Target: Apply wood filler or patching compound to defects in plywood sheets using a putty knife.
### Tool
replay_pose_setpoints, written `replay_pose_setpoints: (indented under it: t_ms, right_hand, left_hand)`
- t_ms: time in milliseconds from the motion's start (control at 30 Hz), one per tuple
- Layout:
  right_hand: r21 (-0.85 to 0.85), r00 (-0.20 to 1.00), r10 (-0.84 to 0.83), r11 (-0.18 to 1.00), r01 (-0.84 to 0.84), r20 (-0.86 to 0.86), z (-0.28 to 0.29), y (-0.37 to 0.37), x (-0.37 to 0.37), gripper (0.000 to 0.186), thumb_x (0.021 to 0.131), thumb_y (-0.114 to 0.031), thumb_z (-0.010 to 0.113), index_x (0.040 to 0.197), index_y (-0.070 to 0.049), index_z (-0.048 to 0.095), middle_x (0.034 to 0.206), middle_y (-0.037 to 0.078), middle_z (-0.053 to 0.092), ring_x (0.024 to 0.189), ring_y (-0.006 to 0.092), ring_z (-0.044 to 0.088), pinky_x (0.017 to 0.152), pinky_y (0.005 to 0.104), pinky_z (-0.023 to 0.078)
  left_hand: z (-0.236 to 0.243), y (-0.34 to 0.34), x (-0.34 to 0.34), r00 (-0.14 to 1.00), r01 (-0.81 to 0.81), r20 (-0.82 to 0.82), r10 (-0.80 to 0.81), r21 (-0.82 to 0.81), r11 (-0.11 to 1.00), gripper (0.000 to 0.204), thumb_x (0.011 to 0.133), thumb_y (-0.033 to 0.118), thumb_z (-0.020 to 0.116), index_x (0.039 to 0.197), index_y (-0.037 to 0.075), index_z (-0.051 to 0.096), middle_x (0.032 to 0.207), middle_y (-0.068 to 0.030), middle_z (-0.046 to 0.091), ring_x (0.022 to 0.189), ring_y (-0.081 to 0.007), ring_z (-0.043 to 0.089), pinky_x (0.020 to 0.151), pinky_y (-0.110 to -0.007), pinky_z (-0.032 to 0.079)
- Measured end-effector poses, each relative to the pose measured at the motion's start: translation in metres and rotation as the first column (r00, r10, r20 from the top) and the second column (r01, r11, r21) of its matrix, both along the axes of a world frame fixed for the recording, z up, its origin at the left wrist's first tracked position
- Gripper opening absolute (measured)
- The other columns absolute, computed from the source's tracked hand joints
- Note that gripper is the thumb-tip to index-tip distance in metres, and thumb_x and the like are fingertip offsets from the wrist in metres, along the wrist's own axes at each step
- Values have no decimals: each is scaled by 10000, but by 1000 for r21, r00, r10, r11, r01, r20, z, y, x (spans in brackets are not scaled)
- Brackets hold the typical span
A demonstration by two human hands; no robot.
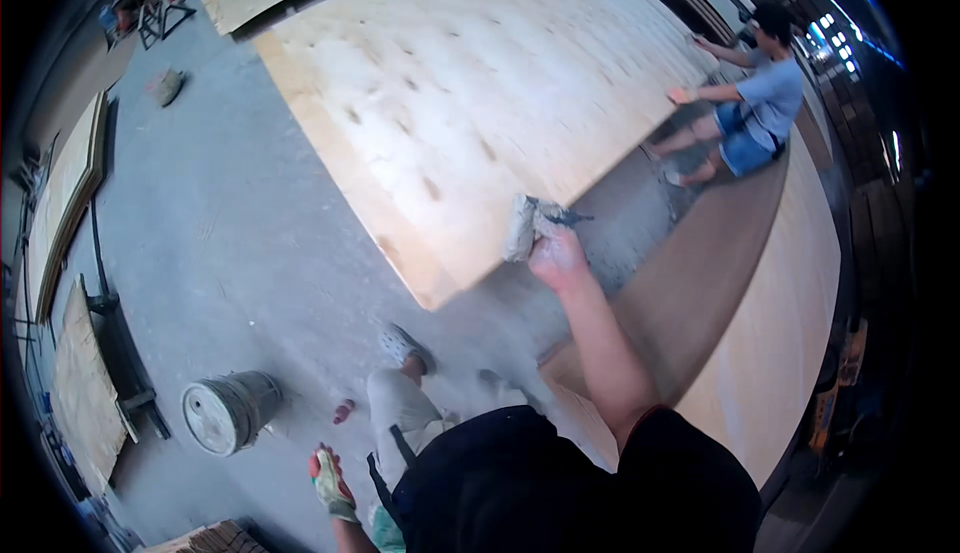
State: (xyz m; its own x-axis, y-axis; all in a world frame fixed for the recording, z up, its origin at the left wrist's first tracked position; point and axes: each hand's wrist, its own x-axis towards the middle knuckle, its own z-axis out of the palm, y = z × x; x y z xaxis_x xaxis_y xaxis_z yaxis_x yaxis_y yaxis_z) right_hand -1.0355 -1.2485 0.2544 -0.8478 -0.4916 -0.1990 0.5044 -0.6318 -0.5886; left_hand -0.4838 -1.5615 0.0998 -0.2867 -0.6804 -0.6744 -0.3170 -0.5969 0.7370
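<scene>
My bare right hand (560, 259) is raised and closed around a putty knife (520, 228), whose pale blade is caked with grey putty. The knife is over the near corner of a large plywood sheet (430, 143); I cannot tell whether it touches. Low beside my leg hangs my left hand (331, 483) in a pale glove with orange-red fingers. Its fingers are curled, and whatever they might hold is hidden. Nearest to it are a small red bottle-like thing (344, 411) and a putty-smeared bucket (230, 412) on the floor.
At the right a co-worker (765, 103) squats with both hands at the sheet's edge. Another curved-looking pale sheet (780, 303) lies to my right. Plywood stacks (68, 208) stand at the left, and a lumpy bag (166, 88) sits on the grey floor.
</scene>
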Motion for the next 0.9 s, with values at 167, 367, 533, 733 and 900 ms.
replay_pose_setpoints:
  t_ms: [167,367,533,733,900]
  right_hand:
    - [143,954,-212,972,184,213,-3,-100,-26,360,870,-69,560,1230,-59,548,1204,68,606,1144,221,564,997,405,446]
    - [176,870,-380,924,340,313,-44,-226,-119,324,920,-80,536,1242,-50,550,1204,75,605,1131,227,570,1007,406,445]
    - [193,818,-484,875,444,313,-93,-370,-244,304,939,-91,533,1239,-51,561,1207,70,607,1122,213,575,1001,397,452]
    - [211,769,-545,838,503,333,-94,-566,-377,302,926,-142,583,1221,-74,577,1206,59,624,1129,193,577,1020,386,436]
    - [212,708,-605,794,569,365,-97,-692,-502,277,927,-112,588,1197,-52,558,1171,62,613,1102,204,586,963,353,476]
  left_hand:
    - [110,-158,-201,969,115,-186,-164,-249,962,418,998,252,538,1344,22,482,1273,-100,560,1173,-195,539,1034,-372,426]
    - [150,-327,-470,760,415,-313,-570,-441,796,391,1005,204,521,1328,-12,485,1317,-125,543,1223,-225,527,1058,-393,418]
    - [101,-486,-621,714,604,-100,-693,-415,681,361,995,162,533,1311,-11,507,1308,-127,556,1229,-205,520,1077,-357,399]
    - [23,-741,-625,663,747,286,-691,-192,637,362,984,289,537,1266,63,533,1159,-62,605,1054,-189,552,916,-355,436]
    - [14,-922,-644,890,328,208,-405,324,887,545,881,514,585,1319,221,446,1189,-17,575,955,-201,535,746,-403,410]
